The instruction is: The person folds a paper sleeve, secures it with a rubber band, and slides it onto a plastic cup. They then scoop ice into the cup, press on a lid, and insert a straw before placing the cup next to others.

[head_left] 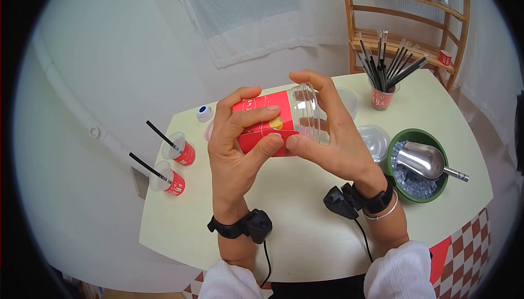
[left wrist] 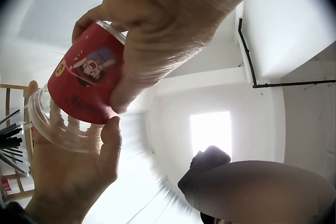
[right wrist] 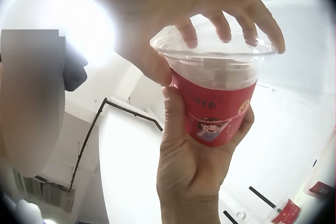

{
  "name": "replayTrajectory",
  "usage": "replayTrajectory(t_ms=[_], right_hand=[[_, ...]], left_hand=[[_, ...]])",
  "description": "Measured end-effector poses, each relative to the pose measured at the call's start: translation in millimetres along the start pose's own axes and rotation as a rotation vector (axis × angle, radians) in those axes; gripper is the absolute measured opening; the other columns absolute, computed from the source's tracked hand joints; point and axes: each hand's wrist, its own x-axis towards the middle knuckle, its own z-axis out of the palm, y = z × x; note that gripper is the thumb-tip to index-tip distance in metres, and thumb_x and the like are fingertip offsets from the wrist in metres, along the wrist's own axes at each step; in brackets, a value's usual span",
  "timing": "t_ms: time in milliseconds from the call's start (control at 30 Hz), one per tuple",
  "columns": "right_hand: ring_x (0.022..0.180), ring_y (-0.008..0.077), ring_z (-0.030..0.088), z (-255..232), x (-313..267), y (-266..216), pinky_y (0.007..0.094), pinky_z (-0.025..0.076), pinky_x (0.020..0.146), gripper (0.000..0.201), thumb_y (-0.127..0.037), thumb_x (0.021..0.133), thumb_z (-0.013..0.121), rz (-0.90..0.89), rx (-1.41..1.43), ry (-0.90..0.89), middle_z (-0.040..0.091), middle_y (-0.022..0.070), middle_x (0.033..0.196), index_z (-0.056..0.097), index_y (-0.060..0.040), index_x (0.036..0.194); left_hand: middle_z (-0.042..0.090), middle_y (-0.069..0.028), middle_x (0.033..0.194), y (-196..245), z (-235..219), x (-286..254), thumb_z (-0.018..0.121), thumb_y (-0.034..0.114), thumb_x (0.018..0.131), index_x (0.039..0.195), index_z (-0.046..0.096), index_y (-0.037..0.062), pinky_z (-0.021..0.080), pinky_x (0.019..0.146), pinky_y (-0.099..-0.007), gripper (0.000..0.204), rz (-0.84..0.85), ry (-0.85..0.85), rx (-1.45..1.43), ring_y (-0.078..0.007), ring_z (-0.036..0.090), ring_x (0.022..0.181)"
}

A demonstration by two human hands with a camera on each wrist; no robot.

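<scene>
Both hands hold a clear plastic cup with a red printed sleeve (head_left: pixel 278 114) above the table, tipped on its side in the head view. The left hand (head_left: pixel 232 146) curls round the sleeve, thumb and fingers on the red paper. The right hand (head_left: pixel 341 140) grips the clear rim end, its thumb at the sleeve's edge. In the left wrist view a cartoon figure shows on the sleeve (left wrist: pixel 86 77). The right wrist view shows the wide rim (right wrist: pixel 215 50) within the right hand's spread fingers and the left hand (right wrist: pixel 191 176) round the sleeve.
Two sleeved cups with black straws (head_left: pixel 183 151) (head_left: pixel 173 183) stand at the table's left. A cup of wrapped straws (head_left: pixel 382 98) is at the back right. A green bowl (head_left: pixel 393 176) of ice with a metal scoop (head_left: pixel 420 160) and clear containers (head_left: pixel 374 141) are on the right.
</scene>
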Motion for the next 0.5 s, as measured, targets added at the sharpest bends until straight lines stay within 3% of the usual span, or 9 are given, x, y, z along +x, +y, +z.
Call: replayTrajectory(t_ms=[300,500], right_hand=[[0.116,0.0316,0.042,7.6,0.3,7.9,0.0428,0.045,0.083,0.069,-0.023,0.070,0.069,-0.037,-0.026,0.088,0.038,0.0145,0.126,0.038,-0.0110,0.130],[0.128,0.0346,0.034,-5.0,-0.7,-0.3,0.0456,0.044,0.090,0.091,-0.026,0.063,0.076,-0.124,-0.085,-0.134,0.029,0.0163,0.138,0.030,-0.0136,0.139]], left_hand=[[0.051,-0.0118,0.121,-3.0,2.4,-1.1,0.074,0.015,0.074,0.093,0.070,0.0105,0.045,0.090,-0.0340,0.020,0.031,0.040,-0.037,-0.0210,0.050,0.111],[0.051,-0.0127,0.123,-3.1,-4.7,-1.6,0.071,0.026,0.080,0.093,0.068,0.0088,0.045,0.089,-0.0326,0.022,-0.072,0.114,-0.189,-0.0199,0.050,0.111]])
